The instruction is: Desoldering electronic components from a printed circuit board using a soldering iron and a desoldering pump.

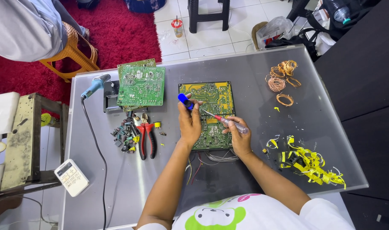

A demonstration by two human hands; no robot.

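Our left hand (189,123) closes around a blue-handled soldering iron (185,101), tip angled down toward the green and yellow printed circuit board (211,115), which lies flat beneath both hands. Our right hand (239,136) grips a clear-handled screwdriver with a red collar (230,122), its shaft pointing left toward the iron's tip, so both tools bear on one spot near the board's middle. Loose wires (215,157) trail from the board's near edge, between our wrists. Left of the left hand lie red-handled pliers (147,138) beside a heap of small removed components (124,134); beyond them rests a second green circuit board (141,85) and a blue hot-air gun (94,86). Right of the right hand, yellow tape scraps (313,164) and copper wire coils (281,79) sit apart on the grey glass table (254,72).
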